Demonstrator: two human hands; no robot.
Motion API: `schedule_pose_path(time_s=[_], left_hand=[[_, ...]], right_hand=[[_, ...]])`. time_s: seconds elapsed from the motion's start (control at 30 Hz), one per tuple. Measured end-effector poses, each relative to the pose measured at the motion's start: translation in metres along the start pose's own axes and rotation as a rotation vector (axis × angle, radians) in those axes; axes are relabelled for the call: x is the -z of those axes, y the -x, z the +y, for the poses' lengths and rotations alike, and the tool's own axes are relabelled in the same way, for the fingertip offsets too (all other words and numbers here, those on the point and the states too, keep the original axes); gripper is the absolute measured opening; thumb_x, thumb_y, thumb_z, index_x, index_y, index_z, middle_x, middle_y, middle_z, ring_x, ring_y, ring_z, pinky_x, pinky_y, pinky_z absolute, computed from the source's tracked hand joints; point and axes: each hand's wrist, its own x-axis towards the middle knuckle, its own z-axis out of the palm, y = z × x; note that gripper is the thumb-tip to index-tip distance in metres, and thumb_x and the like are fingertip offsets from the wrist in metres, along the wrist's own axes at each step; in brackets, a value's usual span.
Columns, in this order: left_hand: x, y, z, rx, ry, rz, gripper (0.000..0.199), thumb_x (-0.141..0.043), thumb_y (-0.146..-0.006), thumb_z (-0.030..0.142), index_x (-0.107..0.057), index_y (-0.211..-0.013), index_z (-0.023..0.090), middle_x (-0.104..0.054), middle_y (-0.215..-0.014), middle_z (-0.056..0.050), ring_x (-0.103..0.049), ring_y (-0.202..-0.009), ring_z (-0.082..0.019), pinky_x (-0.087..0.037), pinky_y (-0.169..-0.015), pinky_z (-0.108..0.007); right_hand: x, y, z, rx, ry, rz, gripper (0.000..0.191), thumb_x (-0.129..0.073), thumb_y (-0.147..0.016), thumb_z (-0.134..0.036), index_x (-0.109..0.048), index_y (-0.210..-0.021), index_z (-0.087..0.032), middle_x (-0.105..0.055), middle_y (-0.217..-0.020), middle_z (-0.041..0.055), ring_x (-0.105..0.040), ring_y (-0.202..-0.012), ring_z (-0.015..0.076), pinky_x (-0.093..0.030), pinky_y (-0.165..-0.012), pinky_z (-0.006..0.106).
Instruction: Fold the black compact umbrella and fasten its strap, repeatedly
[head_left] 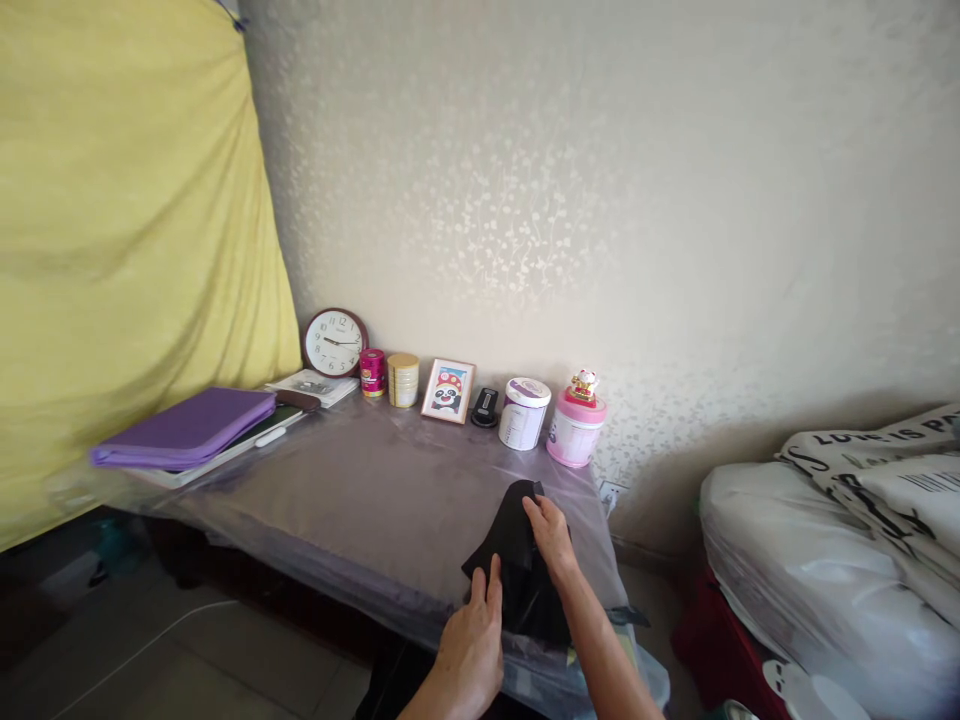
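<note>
Our left hand point(472, 650) rests open against a black cloth point(521, 600) while our right hand point(551, 535) pinches its top fold point(521, 505); it looks light and limp, likeliest gripped at that fold.

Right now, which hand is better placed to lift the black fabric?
Probably the right hand: its fingers are on the raised top of the black fabric, while the left hand only touches its side.

Probably a bedroom at home: a round clock point(334, 342), framed panda picture point(447, 391), wrapped bedding point(817, 570).
</note>
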Motion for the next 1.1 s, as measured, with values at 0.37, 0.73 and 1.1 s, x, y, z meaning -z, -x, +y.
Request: schedule_pose_path(time_s=[0.37,0.73,1.1], left_hand=[[-0.006,0.0,-0.004,-0.004,0.025,0.021,0.066,-0.038,-0.072,0.005,-0.022,-0.136,0.008,-0.022,-0.142,-0.019,-0.053,-0.107,-0.023,-0.041,-0.089,-0.03],[-0.001,0.008,0.004,0.025,-0.067,0.076,0.077,-0.038,-0.077,0.004,-0.002,-0.139,0.03,-0.032,-0.135,-0.015,-0.059,-0.096,-0.02,-0.044,-0.078,-0.028],[0.002,0.006,0.005,0.025,-0.03,0.011,0.073,-0.035,-0.076,0.004,-0.005,-0.14,0.024,-0.028,-0.137,-0.019,-0.059,-0.096,-0.022,-0.045,-0.08,-0.029]], right_hand=[[-0.02,-0.006,0.004,-0.041,0.294,-0.109,0.042,-0.045,-0.08,-0.035,-0.053,-0.113,-0.01,-0.067,-0.096,0.0133,-0.062,-0.091,0.0224,-0.043,-0.075,0.03],[-0.02,0.011,-0.022,0.095,0.37,-0.338,0.026,-0.034,-0.086,-0.027,-0.058,-0.079,-0.019,-0.071,-0.072,0.0008,-0.061,-0.06,0.0112,-0.039,-0.06,0.021],[0.001,0.045,-0.026,0.404,0.226,-0.388,0.03,-0.034,-0.089,-0.034,-0.063,-0.091,-0.024,-0.069,-0.08,0.001,-0.061,-0.078,0.0146,-0.045,-0.074,0.025]])
